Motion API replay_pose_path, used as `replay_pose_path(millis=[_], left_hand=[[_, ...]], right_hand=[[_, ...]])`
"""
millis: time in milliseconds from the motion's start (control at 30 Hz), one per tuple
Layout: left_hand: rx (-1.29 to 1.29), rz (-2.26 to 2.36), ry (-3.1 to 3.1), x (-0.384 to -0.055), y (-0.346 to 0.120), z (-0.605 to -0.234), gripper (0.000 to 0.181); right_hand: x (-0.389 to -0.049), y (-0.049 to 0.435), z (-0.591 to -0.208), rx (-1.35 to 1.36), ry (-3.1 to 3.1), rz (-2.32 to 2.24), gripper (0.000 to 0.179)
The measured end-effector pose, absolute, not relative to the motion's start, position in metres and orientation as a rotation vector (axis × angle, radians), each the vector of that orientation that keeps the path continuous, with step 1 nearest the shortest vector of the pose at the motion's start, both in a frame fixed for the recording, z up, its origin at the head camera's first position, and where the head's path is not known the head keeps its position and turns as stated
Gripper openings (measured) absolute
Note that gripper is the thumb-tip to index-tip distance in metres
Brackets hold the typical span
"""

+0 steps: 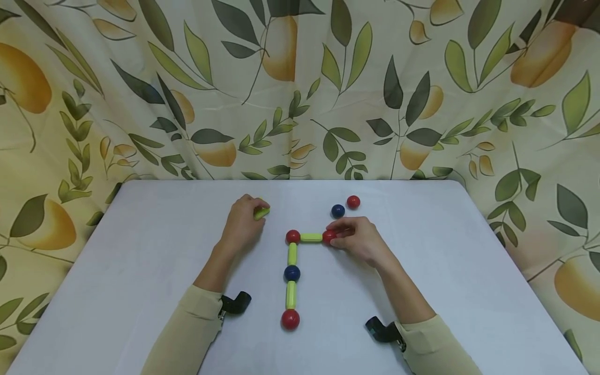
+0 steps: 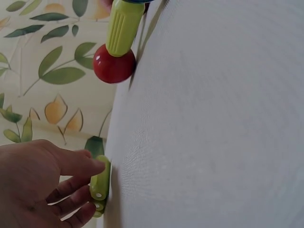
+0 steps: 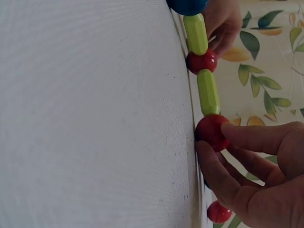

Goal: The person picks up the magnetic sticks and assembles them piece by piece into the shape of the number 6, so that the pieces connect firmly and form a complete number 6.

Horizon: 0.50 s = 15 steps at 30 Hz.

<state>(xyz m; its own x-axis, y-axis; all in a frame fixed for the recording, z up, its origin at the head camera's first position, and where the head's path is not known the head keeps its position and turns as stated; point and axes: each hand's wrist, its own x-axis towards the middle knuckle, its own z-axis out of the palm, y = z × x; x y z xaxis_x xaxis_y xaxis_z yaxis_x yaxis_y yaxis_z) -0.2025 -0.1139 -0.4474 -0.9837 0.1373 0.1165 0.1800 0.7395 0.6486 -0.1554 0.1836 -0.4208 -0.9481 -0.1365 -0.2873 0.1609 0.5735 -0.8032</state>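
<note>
On the white table lies an L-shaped chain of yellow-green rods and balls. Its upright run has a red ball (image 1: 290, 319) at the near end, a blue ball (image 1: 292, 273) midway and a red corner ball (image 1: 292, 237). From that corner a rod (image 1: 311, 237) leads right to another red ball (image 3: 212, 133), which my right hand (image 1: 360, 240) pinches between thumb and fingers. My left hand (image 1: 245, 221), left of the chain and farther back, pinches a yellow-green rod (image 2: 100, 178). Another rod end (image 2: 98, 206) shows just below it, partly hidden by the fingers.
Behind my right hand, a loose blue ball (image 1: 338, 211) and a loose red ball (image 1: 353, 202) lie near the table's back edge. A leaf-and-fruit patterned curtain (image 1: 309, 104) hangs directly behind the table (image 1: 117, 271).
</note>
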Motion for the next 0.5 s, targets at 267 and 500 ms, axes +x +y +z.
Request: replay_pose_path(millis=[267,500], left_hand=[[-0.266,-1.021,-2.892,-0.2031,-0.1124,-0.4471,0.028],[-0.28,-0.974,-2.879,-0.2034,-0.1111,-0.4498,0.027]], right_hand=[[-0.1563,0.1834,-0.4201,0.006,2.487,-1.322,0.032],[-0.1547,0.1835,-0.4209,-0.001,2.512,-1.307,0.032]])
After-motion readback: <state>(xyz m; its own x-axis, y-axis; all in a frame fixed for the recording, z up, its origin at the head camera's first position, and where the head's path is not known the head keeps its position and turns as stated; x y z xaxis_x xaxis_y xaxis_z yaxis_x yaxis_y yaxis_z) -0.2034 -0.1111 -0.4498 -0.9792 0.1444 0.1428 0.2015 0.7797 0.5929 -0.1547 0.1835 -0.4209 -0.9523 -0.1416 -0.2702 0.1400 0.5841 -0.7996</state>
